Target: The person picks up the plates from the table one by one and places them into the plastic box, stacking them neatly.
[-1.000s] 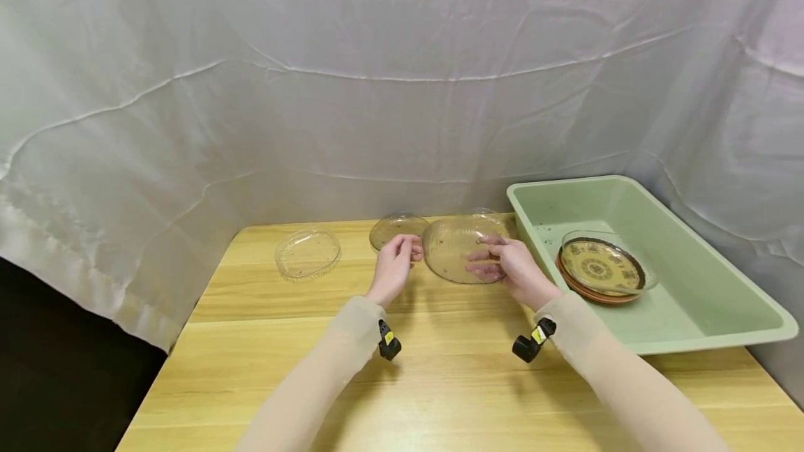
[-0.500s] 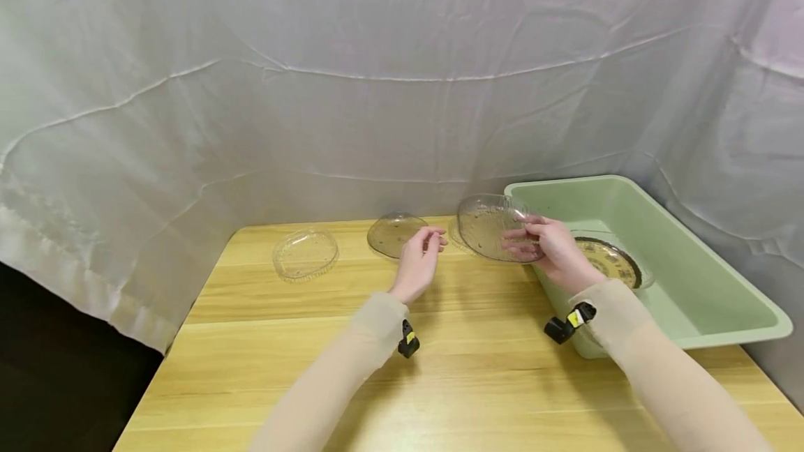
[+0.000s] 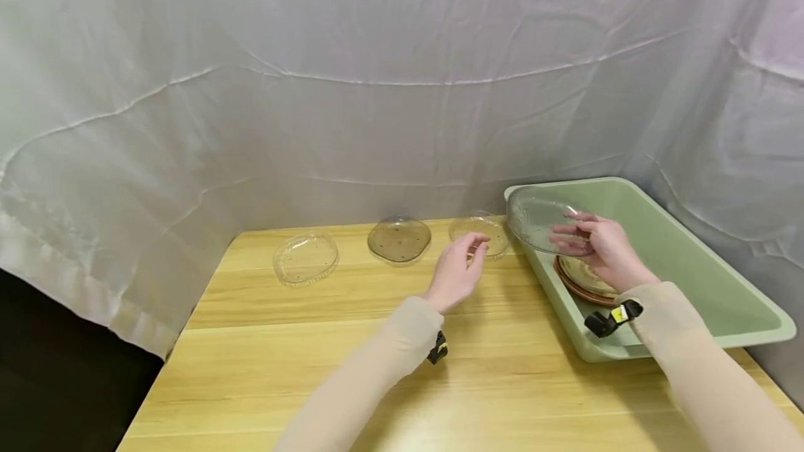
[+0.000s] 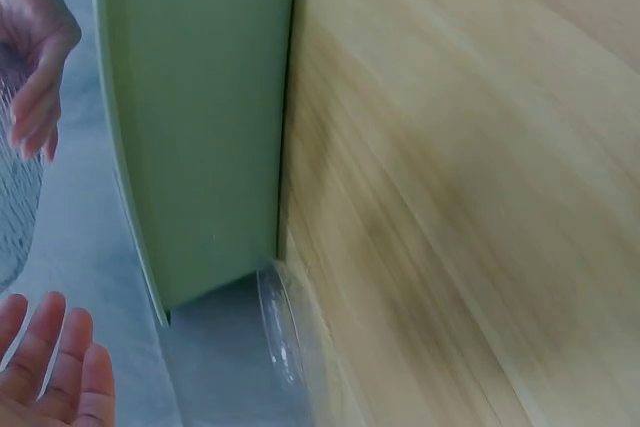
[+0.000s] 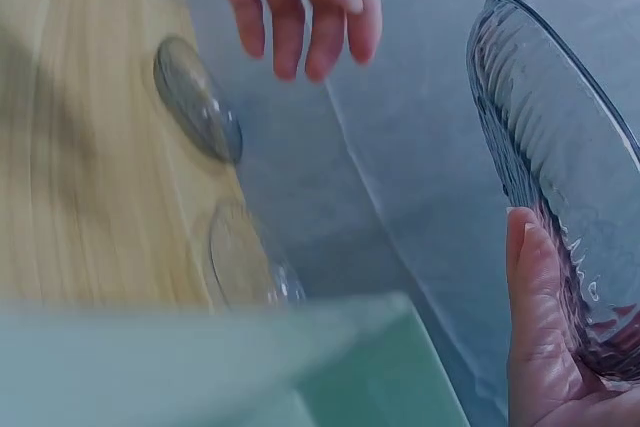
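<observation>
A clear, ridged glass plate is tilted above the left rim of the green tub. My right hand grips its right side, and in the right wrist view the thumb presses on the ridged outer face of this glass plate. My left hand is over the table with nothing in it, fingers loosely bent in front of a clear plate. In the left wrist view the fingers of the left hand are spread apart. Inside the tub lies a stack with a yellowish patterned plate, partly hidden.
Along the back of the wooden table rest a smoky-tinted plate and, further left, another clear plate. A brown-rimmed piece shows beneath the stack in the tub. A grey curtain hangs behind.
The right hand has carried the glass plate rightward from the middle of the table to over the tub's left rim. The left hand, no longer beside that plate, has followed to the right.
</observation>
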`<action>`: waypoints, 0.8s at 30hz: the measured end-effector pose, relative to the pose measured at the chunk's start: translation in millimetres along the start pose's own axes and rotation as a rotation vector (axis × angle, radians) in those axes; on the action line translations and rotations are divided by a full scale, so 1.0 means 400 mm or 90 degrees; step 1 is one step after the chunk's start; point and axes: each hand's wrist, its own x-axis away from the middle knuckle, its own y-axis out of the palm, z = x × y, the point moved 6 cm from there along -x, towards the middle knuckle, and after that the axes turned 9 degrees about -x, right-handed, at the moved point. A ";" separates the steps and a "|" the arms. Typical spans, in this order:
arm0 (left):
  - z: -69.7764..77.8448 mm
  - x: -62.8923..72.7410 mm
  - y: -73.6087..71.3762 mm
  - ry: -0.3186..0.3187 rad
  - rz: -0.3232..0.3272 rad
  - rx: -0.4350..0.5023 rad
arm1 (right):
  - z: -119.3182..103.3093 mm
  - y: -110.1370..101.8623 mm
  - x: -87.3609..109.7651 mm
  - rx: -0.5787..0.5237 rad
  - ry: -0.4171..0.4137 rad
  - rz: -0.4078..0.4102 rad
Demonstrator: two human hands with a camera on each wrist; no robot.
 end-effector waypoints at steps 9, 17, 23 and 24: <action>0.083 0.009 0.073 0.091 -0.051 -0.138 | -0.037 -0.109 0.014 -0.034 -0.035 0.034; 0.151 0.025 0.156 0.207 -0.120 -0.267 | -0.049 -0.195 0.021 -0.016 -0.052 0.062; 0.182 0.043 0.210 0.285 -0.150 -0.332 | -0.053 -0.250 0.026 0.010 -0.062 0.078; 0.185 0.045 0.217 0.294 -0.155 -0.341 | -0.054 -0.257 0.026 0.007 -0.065 0.078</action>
